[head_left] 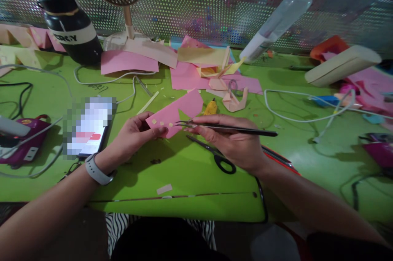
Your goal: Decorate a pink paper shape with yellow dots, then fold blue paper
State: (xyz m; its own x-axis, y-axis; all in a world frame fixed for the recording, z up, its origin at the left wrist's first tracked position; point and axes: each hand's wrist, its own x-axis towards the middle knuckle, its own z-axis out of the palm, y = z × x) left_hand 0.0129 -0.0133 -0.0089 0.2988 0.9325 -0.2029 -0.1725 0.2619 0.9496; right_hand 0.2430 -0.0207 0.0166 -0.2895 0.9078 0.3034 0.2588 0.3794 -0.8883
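Observation:
My left hand (139, 130) pinches the lower left end of a pink paper piece (172, 109), which has a notch cut into its right part. Several small pale yellow squares (162, 123) sit in a row along its lower edge. My right hand (229, 136) grips dark tweezers (227, 127), their tips pointing left and reaching the paper near the last square. Whether the tips hold anything is too small to tell. Under my right hand lie black-handled scissors (222, 160). A yellow tool (211, 107) rests just behind the paper.
A phone (92, 126) lies at left, near a purple power strip (26, 138). Behind stand a dark bottle (72, 28) and a small fan (127, 19). Pink and yellow papers (187, 77), folded paper pieces (235, 101) and white cables (285, 118) spread across the green table (199, 199).

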